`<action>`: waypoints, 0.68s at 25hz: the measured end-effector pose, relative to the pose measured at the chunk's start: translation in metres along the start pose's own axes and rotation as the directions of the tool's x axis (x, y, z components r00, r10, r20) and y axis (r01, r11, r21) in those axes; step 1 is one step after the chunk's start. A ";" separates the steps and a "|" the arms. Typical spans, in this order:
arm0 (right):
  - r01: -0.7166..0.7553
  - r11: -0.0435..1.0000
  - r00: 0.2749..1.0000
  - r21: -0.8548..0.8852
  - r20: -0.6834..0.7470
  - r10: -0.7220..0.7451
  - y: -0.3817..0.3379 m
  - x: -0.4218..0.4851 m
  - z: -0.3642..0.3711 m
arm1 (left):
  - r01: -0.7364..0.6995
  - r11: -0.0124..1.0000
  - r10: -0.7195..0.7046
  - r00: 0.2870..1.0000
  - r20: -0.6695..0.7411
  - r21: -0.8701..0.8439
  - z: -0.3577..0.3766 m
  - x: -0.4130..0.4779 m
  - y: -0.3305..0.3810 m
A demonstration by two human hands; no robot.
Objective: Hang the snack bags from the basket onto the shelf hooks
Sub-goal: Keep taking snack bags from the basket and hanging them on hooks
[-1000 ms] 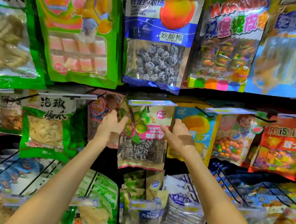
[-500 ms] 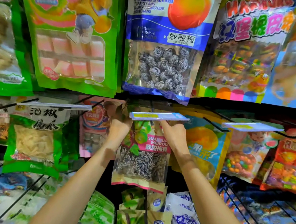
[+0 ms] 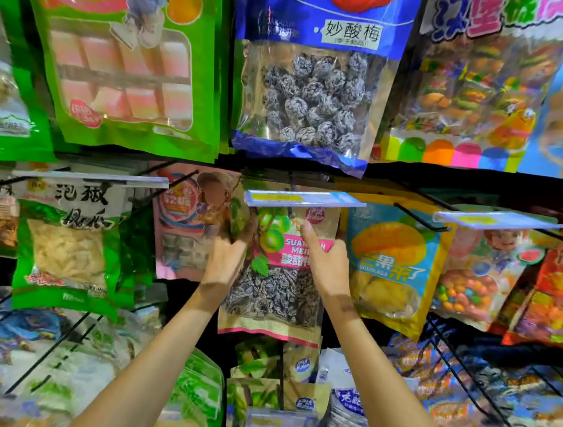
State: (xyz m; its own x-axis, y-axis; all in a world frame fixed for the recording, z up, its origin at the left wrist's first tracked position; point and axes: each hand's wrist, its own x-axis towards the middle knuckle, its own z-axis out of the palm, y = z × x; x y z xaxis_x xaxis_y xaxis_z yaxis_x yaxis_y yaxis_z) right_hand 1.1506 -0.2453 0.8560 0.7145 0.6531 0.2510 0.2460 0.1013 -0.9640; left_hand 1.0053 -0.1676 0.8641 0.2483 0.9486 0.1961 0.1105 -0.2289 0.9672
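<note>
Head view, forearms raised, left hand [image 3: 226, 258] and right hand [image 3: 325, 267] grasping plum bag [image 3: 273, 297] at its upper sides

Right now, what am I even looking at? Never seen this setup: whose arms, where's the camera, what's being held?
No machine here: a person works with two bare hands. The single picture comes from a camera worn on their head, looking forward and down. In front of them snack bags hang in rows. The left hand and right hand each grip an upper side of the dried-plum bag with the pink label, raised under a price-tag strip. Its top is hidden behind that strip, so I cannot tell whether it sits on a hook. A mango bag hangs just right of it, and a green bag further left.
</note>
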 end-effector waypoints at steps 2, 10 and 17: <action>0.014 1.000 1.000 0.025 0.012 -0.015 0.022 -0.008 -0.001 | 0.027 0.993 -0.017 0.996 0.088 -0.114 -0.001 -0.014 -0.020; -0.054 0.990 0.984 0.132 0.174 0.030 0.076 -0.039 -0.007 | 0.249 0.929 -0.217 0.966 0.142 -0.275 0.008 -0.033 -0.062; 0.000 0.990 0.997 0.143 0.082 -0.012 0.073 -0.037 -0.002 | 0.206 0.936 -0.198 0.979 0.058 -0.286 0.014 -0.033 -0.056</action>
State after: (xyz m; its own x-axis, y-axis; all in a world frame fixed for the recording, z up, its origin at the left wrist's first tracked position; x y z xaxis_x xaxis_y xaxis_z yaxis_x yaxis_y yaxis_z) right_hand 1.1431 -0.2638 0.7767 0.6558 0.7109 0.2541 0.1497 0.2074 -0.9667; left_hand 1.0046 -0.1893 0.8008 0.2767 0.9609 -0.0089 -0.1205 0.0438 0.9917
